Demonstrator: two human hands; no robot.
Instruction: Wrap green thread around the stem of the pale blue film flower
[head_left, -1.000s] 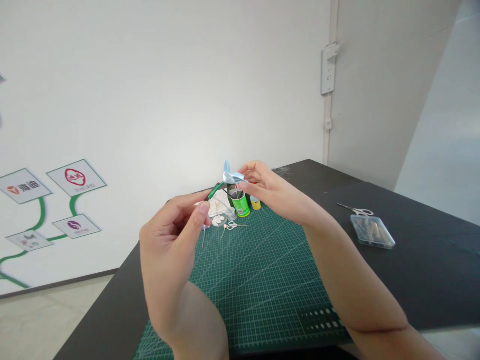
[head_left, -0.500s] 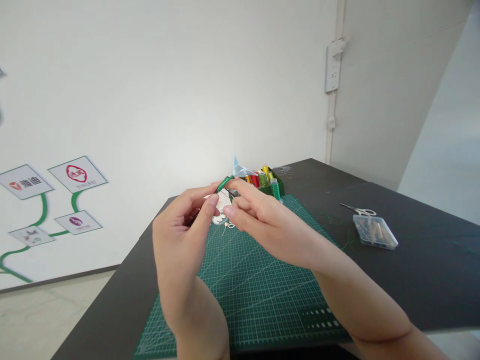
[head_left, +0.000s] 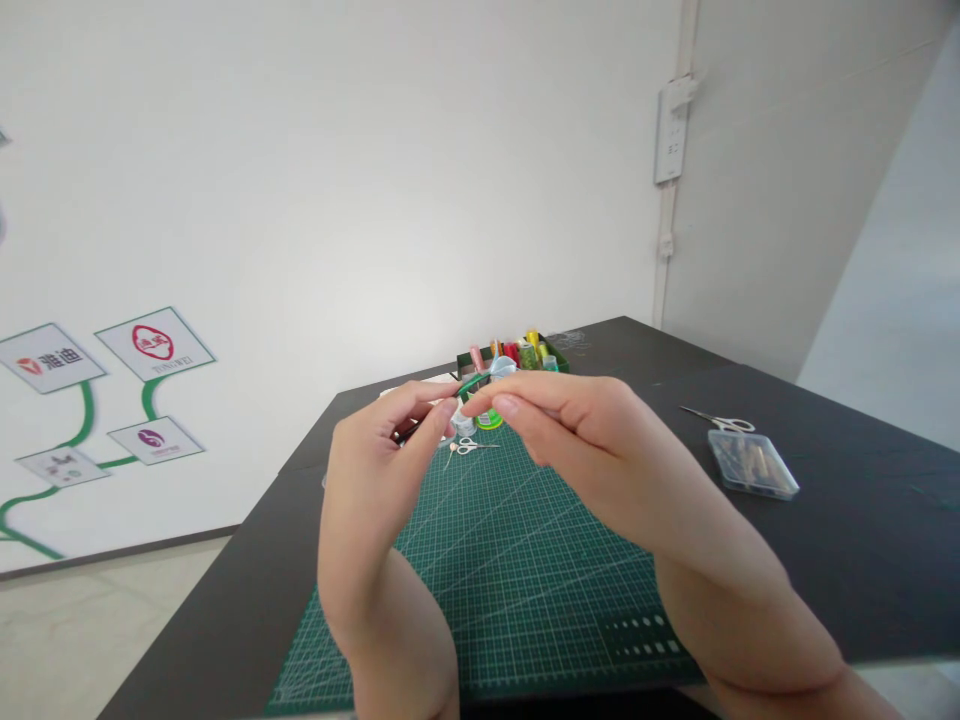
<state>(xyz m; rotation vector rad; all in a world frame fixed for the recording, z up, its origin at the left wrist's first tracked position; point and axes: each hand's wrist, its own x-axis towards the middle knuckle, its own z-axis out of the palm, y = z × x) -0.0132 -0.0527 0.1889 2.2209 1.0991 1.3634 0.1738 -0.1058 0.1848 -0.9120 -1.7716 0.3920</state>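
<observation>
My left hand [head_left: 379,460] is closed, its thumb and forefinger pinching a thin green-wrapped stem [head_left: 472,383]. A pale blue flower-like piece [head_left: 502,368] sits at the stem's upper right end. The dark lower end of a thin rod [head_left: 409,432] shows inside the left palm. Close by on the right, my right hand [head_left: 589,430] has its thumb pressed against its forefinger, with the fingertips just below the blue piece. Whatever lies in that pinch, perhaps something fine, is too small to make out.
A green cutting mat [head_left: 510,560] lies under my hands on the black table [head_left: 847,560]. Beyond it are small scissors [head_left: 469,445] and a box of colourful thread spools [head_left: 529,352]. At right lie other scissors [head_left: 720,420] and a clear plastic case [head_left: 752,465].
My right hand has drawn back to the right and its fingers have come together in a pinch. The blue piece has tipped lower and to the right; my left hand keeps its hold.
</observation>
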